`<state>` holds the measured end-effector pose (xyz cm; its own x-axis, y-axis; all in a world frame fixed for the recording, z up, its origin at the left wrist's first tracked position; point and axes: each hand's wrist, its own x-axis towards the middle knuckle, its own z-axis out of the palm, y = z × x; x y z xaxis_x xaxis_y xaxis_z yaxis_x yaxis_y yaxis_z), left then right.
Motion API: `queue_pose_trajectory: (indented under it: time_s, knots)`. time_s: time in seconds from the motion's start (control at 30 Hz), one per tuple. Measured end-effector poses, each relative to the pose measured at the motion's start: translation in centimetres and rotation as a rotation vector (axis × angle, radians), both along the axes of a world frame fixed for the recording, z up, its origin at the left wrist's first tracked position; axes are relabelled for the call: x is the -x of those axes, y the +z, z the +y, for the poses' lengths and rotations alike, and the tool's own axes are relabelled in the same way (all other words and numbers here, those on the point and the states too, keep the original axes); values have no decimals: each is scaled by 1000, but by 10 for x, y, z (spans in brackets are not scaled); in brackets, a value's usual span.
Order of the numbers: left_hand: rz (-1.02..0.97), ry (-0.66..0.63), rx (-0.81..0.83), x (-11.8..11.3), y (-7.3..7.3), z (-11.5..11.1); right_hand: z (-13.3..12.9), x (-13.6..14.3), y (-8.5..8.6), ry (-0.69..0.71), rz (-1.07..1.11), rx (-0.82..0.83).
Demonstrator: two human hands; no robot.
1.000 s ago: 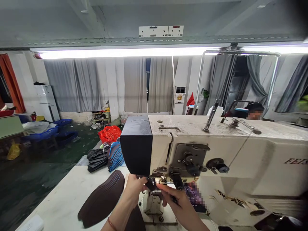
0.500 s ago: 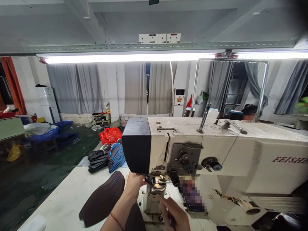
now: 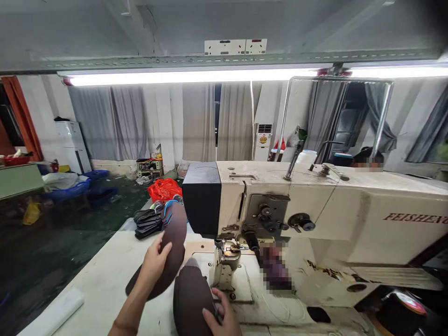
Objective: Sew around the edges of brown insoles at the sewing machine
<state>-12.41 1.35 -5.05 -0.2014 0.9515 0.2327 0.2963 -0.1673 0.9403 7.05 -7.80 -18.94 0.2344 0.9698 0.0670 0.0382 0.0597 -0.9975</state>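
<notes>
My left hand (image 3: pixel 157 261) pinches the edge of a dark brown insole-shaped piece (image 3: pixel 176 228), raised and tilted at the left of the sewing machine. More brown pieces (image 3: pixel 135 279) show beneath it on the table. My right hand (image 3: pixel 226 317) is curled around a slim dark tool (image 3: pixel 219 318), mostly hidden by the fingers. Its fingertips lie at the right edge of a second pile of brown insole-shaped pieces (image 3: pixel 192 298). Just beyond stands the machine's post bed (image 3: pixel 227 266), under the sewing head, with no piece on it.
The sewing machine (image 3: pixel 315 200) fills the right side. Behind the left hand lie black bundled pieces (image 3: pixel 147 223) and a red plastic bag (image 3: pixel 164 189). A white roll-like object (image 3: pixel 56 312) rests at the table's left edge. Another person's head (image 3: pixel 367 158) shows behind the machine.
My left hand has left the needle area and moved left, now lifting a brown piece. My right hand has moved left and down to the near pile.
</notes>
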Motion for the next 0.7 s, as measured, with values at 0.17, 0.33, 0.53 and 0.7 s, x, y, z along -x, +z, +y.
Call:
queue_pose_trajectory:
  time_s: [0.17,0.33,0.53,0.7]
  knots:
    - [453,202,142,46,-61,-42,3,-3,-2,-33,47,-9]
    - [863,361,-34,11,-62,-59,3,-4,7,-36,98,-45]
    - [611,-152,135,-58,-43,-78,-1,-3,34,-80,86,-144]
    - [801,-85,47,-73,-44,-81,0,-6,39,-108,73,-160]
